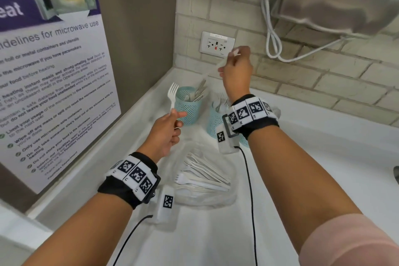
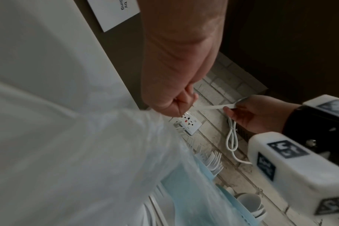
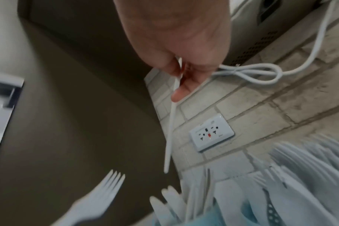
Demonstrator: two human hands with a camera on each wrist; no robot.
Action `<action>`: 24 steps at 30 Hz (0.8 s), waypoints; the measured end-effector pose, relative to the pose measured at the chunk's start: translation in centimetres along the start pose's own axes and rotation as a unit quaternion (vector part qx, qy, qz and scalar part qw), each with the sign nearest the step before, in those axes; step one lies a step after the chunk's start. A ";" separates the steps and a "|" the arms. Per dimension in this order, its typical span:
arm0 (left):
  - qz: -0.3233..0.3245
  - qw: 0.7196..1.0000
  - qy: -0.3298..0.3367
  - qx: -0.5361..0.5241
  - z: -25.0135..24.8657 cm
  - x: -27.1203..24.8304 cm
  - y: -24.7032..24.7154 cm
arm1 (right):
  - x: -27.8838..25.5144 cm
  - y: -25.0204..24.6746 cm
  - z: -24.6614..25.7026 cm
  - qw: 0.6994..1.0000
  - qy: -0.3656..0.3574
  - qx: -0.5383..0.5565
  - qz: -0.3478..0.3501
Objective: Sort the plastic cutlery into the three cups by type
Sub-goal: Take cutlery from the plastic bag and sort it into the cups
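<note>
- Left hand [image 1: 166, 134]: fingers curled around the lower handle of a white plastic fork [image 1: 173, 95]; fork held upright, tines up, just left of the left cup.
- Right hand [image 1: 237, 69]: raised in front of the tiled wall, fingers pinching one end of a thin white utensil [image 1: 212, 70]; its type could not be told, the piece seen edge-on and blurred. The utensil slanted down and left, its free end above the left cup.
- Left cup [image 1: 187, 104]: pale teal mesh, standing on the white table [image 1: 313, 157] near the corner; it held several white pieces, type unclear.
- Middle cup [image 1: 213, 121]: same teal mesh, just right of the left cup, partly hidden by the right wrist; fork tines showed above its rim in the left wrist view.
- Third cup [image 1: 245, 141]: only a sliver of teal visible under the right wrist band; contents hidden in the head view.
- Unsorted cutlery [image 1: 203, 176]: a loose heap of white plastic pieces lying on clear plastic wrap on the table, between the two forearms, nearer the person than the cups.
- Wall socket [image 1: 217, 45]: white double plate on the tiled wall, behind the right hand.
- White cable [image 1: 274, 45]: looped, hanging against the tiles right of the socket.
- Poster [image 1: 49, 67]: microwave guidelines, on the left wall.
</note>
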State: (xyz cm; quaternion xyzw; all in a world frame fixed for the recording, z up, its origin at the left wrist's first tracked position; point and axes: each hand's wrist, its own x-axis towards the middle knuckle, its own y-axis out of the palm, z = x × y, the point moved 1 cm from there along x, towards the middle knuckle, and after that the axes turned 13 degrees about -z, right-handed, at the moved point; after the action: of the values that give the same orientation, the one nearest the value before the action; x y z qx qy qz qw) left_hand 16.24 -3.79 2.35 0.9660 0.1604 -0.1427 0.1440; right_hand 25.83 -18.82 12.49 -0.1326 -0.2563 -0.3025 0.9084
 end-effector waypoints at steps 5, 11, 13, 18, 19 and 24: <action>-0.009 1.000 -0.027 -0.008 -0.1 0.1 -0.2 | -2.5 3.4 -2.3 0.955 -0.173 -0.197 0.137; 0.001 1.000 -0.001 0.022 -0.3 -0.2 -0.7 | -4.2 4.5 -4.9 0.835 -0.216 -0.416 0.288; 0.006 0.999 0.017 0.040 -0.4 -0.1 -0.7 | -4.1 4.2 -4.0 0.876 -0.213 -0.343 0.262; 0.045 0.997 0.049 0.044 -0.6 -0.2 1.2 | -3.4 2.0 -1.2 0.916 -0.016 -0.119 0.382; 0.052 0.996 0.053 0.042 -0.7 -0.2 1.6 | -3.2 1.4 -1.1 0.914 -0.001 -0.107 0.393; 0.019 0.984 0.098 0.148 -1.0 -0.3 2.9 | -0.2 -1.8 -1.2 0.973 0.019 -0.093 0.210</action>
State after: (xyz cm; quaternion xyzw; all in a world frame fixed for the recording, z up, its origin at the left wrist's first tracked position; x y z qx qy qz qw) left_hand 17.25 -6.18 4.03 0.9889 0.1320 -0.0670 -0.0146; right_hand 25.09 -20.62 11.51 -0.2614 -0.1759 -0.1296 0.9402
